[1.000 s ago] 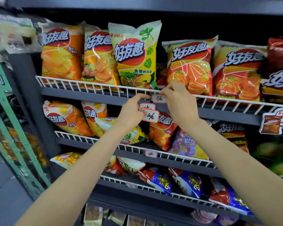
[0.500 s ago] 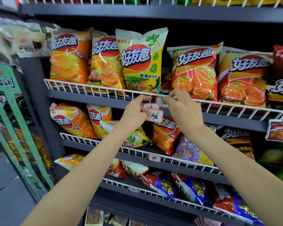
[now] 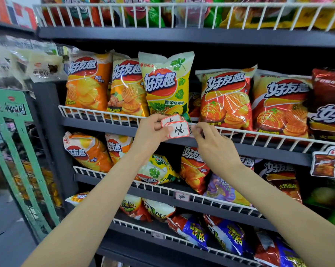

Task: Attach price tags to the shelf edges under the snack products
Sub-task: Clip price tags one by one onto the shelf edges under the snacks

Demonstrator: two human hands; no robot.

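My left hand point(image 3: 152, 132) pinches a small stack of white price tags with red borders point(image 3: 178, 129); the front one reads 10. It is raised in front of the white wire rail point(image 3: 105, 114) of the chip shelf, under a yellow coriander chip bag point(image 3: 166, 83). My right hand point(image 3: 211, 143) is just to the right, its fingertips at a tag point(image 3: 191, 130) on the rail; that tag is mostly hidden behind the stack and my fingers. One shelf lower, a tag point(image 3: 182, 196) hangs on the rail, and another point(image 3: 158, 236) on the rail below it.
Orange and red chip bags point(image 3: 226, 99) fill the shelf above my hands. More bags lie on the lower shelves point(image 3: 193, 166). A green rack point(image 3: 14, 135) stands at the left. A shaped paper sign point(image 3: 326, 162) hangs from the shelf edge at right.
My left hand has risen with the tag stack in front of the rail. My right hand has dropped slightly, with its fingers still at the tag. The view has tilted upward.
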